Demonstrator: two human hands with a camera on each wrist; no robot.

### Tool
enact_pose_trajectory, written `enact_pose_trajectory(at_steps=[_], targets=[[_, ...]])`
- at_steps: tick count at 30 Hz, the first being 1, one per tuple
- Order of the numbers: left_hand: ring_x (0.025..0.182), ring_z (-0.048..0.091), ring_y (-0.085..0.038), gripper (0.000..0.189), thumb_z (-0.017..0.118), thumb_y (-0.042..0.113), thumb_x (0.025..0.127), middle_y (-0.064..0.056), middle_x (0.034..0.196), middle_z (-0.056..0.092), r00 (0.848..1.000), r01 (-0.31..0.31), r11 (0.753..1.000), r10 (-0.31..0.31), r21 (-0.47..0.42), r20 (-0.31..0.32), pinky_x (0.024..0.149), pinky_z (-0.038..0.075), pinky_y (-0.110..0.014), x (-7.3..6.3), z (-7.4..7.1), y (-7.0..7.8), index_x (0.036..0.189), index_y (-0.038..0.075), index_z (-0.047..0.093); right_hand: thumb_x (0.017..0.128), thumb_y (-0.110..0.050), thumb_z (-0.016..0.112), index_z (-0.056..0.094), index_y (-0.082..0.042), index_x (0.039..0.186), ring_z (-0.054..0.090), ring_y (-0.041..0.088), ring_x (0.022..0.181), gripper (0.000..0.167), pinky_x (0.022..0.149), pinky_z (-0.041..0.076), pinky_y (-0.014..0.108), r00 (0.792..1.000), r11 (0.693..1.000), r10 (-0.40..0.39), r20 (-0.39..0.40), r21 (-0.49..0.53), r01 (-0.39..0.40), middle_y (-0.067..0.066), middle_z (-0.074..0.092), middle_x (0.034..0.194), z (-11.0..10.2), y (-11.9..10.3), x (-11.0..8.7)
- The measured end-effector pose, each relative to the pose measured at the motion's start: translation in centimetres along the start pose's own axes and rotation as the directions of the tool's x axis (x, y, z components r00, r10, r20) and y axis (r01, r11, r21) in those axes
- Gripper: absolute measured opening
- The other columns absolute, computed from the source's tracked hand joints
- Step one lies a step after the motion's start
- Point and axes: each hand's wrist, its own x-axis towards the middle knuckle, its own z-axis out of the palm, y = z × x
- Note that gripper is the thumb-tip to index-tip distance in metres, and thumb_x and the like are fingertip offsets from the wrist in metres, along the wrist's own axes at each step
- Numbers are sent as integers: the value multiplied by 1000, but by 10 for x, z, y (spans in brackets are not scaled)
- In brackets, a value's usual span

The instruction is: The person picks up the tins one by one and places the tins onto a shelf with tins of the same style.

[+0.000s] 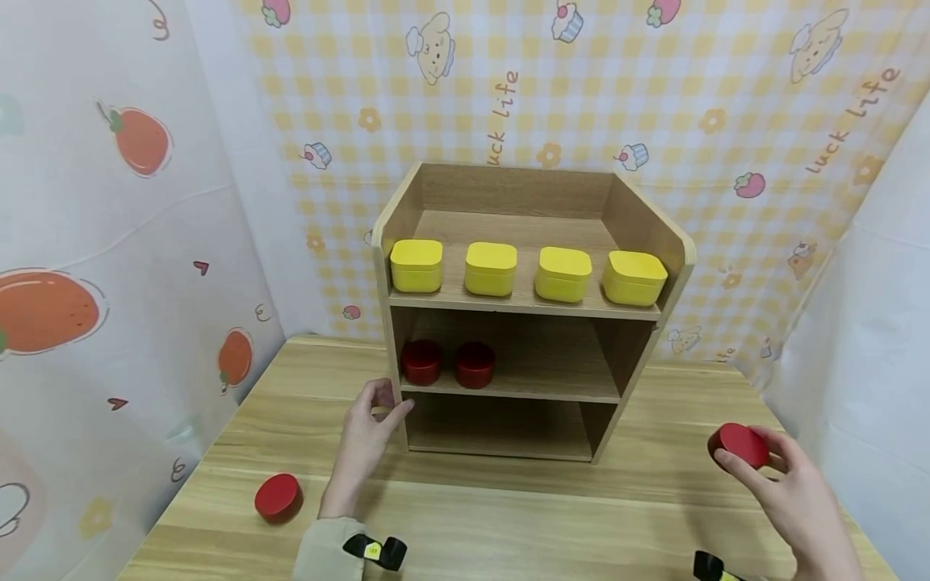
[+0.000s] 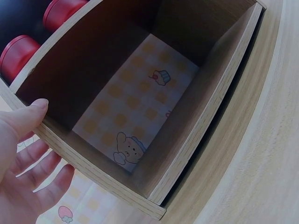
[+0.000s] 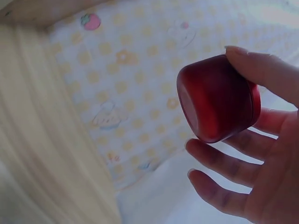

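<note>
My right hand (image 1: 795,484) grips a small red tin (image 1: 739,445) between thumb and fingers, held up right of the shelf unit. The right wrist view shows the tin (image 3: 217,100) tilted, its rounded body facing the camera. My left hand (image 1: 366,440) holds the left side panel of the wooden shelf unit (image 1: 501,460); in the left wrist view the thumb (image 2: 30,116) lies over the panel's front edge, the fingers outside it. Two red tins (image 1: 421,361) stand at the left of the middle shelf. Another red tin (image 1: 279,497) rests on the table, left of my left forearm.
Several yellow tins (image 1: 490,269) line the front of the top shelf. The shelf unit stands on a wood-grain table (image 1: 508,528) against a patterned cloth backdrop (image 1: 567,105). A fruit-print cloth (image 1: 109,210) hangs along the left, and a white cloth (image 1: 865,355) borders the right.
</note>
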Motion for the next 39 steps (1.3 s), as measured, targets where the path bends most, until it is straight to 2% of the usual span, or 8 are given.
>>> enact_pose_trajectory(at_steps=[2, 6, 13, 16, 22, 31, 34, 39], targets=[[93, 61, -24, 37, 73, 17, 90, -9, 104, 55, 1000, 0, 1000, 0, -2, 4, 72, 54, -25, 0, 1, 1, 121, 8, 54, 91, -44, 68, 31, -2, 148, 45, -12, 85, 79, 64, 47, 20, 1000, 1000, -20, -1, 19, 20, 23, 45, 134, 1, -5, -2], [96, 60, -23, 38, 72, 18, 91, -9, 105, 55, 1000, 8, 1000, -7, -11, 12, 73, 53, -25, 0, 0, 1, 122, 8, 54, 91, -42, 69, 33, -2, 147, 44, -11, 92, 77, 68, 46, 14, 997, 996, -78, 3, 38, 78, 16, 45, 133, 6, -18, -3], [95, 59, -23, 39, 73, 21, 90, -9, 104, 55, 1000, 6, 1000, -6, -3, 10, 71, 53, -24, 0, -1, -1, 122, 9, 54, 91, -37, 70, 37, -7, 147, 58, -1, 90, 71, 69, 50, 22, 985, 984, -166, 38, 75, 163, 14, 49, 131, 15, -45, -7], [94, 60, -23, 39, 73, 20, 91, -9, 104, 55, 1000, 6, 1000, -6, -4, 10, 71, 53, -24, 0, -2, -1, 122, 9, 53, 91, -31, 71, 41, -6, 144, 59, 1, 92, 66, 71, 50, 20, 969, 967, -244, 32, 88, 241, 15, 53, 128, 20, -56, -8], [93, 63, -25, 39, 72, 20, 91, -9, 105, 55, 1000, 9, 1000, -9, 5, 13, 71, 53, -25, -1, -1, 1, 123, 9, 53, 89, -18, 75, 49, -5, 137, 58, 3, 97, 56, 76, 49, 17, 918, 912, -396, 13, 118, 392, 10, 58, 121, 34, -79, -10], [94, 62, -23, 39, 73, 19, 90, -8, 104, 55, 1000, -9, 1000, 9, 16, 13, 72, 53, -25, 0, 2, 1, 122, 8, 54, 85, -22, 79, 53, -10, 134, 62, 27, 97, 56, 73, 53, 25, 879, 871, -476, 29, 153, 467, 6, 61, 118, 63, -114, -11], [92, 62, -23, 39, 74, 19, 90, -9, 103, 55, 1000, -20, 1000, 20, 4, 6, 72, 53, -25, 0, 3, 0, 121, 8, 54, 85, -23, 79, 53, -11, 132, 61, 27, 99, 55, 76, 53, 27, 868, 859, -496, 40, 172, 483, 4, 61, 116, 73, -124, -7], [92, 62, -22, 36, 74, 17, 89, -8, 102, 55, 1000, -6, 1000, 6, 0, -5, 72, 53, -25, 0, 1, -1, 119, 10, 54, 85, -31, 78, 54, -16, 132, 62, 22, 95, 55, 73, 52, 29, 863, 859, -500, 70, 161, 485, 3, 62, 114, 88, -138, 0]])
